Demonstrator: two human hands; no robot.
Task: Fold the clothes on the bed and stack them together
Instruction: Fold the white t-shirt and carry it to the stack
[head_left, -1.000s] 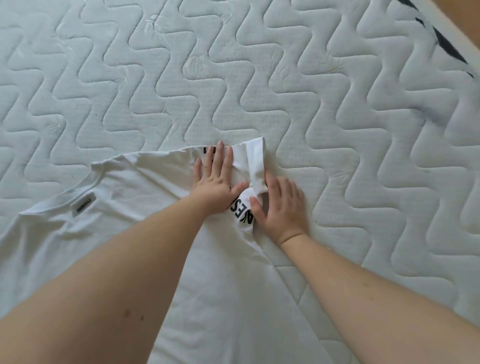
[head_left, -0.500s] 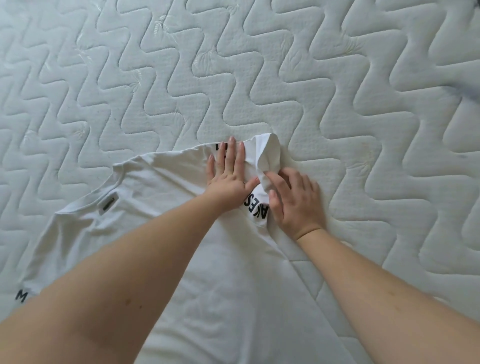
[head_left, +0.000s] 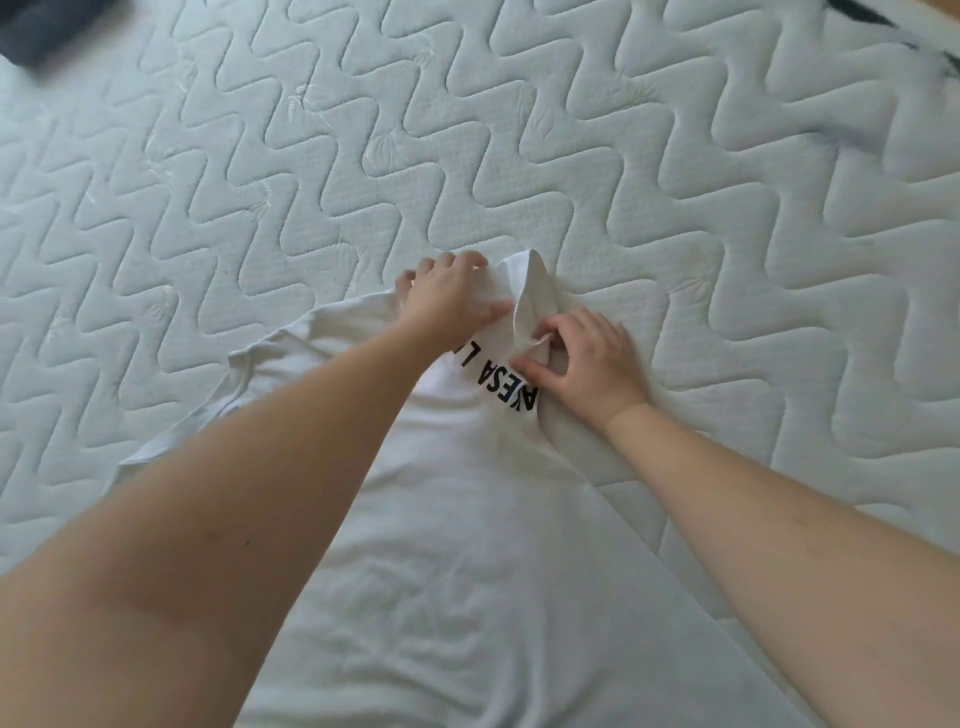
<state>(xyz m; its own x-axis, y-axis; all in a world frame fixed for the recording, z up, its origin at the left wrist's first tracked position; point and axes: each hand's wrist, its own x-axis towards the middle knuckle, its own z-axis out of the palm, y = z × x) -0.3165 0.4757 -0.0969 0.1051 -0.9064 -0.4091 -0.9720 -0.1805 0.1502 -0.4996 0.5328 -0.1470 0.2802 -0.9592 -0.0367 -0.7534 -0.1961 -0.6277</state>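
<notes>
While the white t-shirt (head_left: 467, 545) lies flat on the bed (head_left: 260, 182), body running from the near edge away toward both hands, the left hand (head_left: 447, 299) presses the shoulder, fingers curled over its far edge. The right hand (head_left: 582, 358) pinches the raised sleeve (head_left: 530, 291), nearer for folding inward. No containers visible.

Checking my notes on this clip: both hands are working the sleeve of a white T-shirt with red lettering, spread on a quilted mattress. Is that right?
Not quite: the lettering is black, not red, as the head view shows. The rest stands: the left hand and right hand are both on the sleeve of the white T-shirt, spread on the quilted mattress.
</notes>
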